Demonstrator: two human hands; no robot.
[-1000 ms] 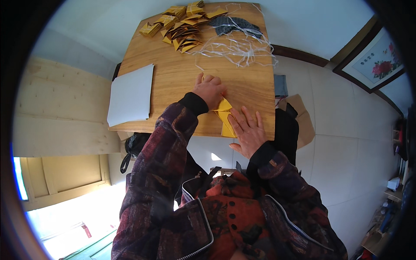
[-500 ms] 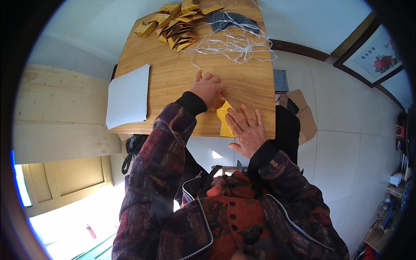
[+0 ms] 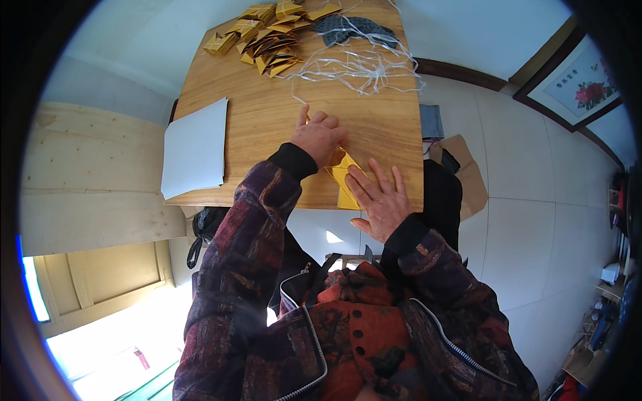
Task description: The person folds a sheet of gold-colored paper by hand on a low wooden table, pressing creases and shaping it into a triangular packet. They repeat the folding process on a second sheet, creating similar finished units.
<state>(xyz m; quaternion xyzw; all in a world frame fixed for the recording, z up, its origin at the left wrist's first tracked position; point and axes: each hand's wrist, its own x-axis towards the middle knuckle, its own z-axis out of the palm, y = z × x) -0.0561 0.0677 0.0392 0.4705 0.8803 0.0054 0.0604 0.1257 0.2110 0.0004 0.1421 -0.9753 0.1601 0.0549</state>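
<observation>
Two hands on one sheet here, and we've got a pretty clear look at both. Nearest to us, the right hand (image 3: 381,200) lies flat and open, fingers spread, palm pressing on the gold paper (image 3: 344,179) at the near edge of the wooden table (image 3: 267,127); nothing gripped, just holding it down. The left hand (image 3: 319,136) sits a bit further in, knuckles up and fingers curled down onto the far end of the same paper. We can't tell whether it's pinching the sheet or only pushing on it, since the fingertips are hidden under the hand. The paper itself is shiny yellow-gold, already folded into a pointed shape with crisp creases, partly covered by both hands. Both sleeves are a dark patterned fabric.

Off to the left on the table there's a flat white sheet (image 3: 195,147). Further back, a loose tangle of thin white string (image 3: 361,65), then a pile of folded gold pieces (image 3: 267,33) and a dark dotted cloth (image 3: 351,28) at the far edge.
</observation>
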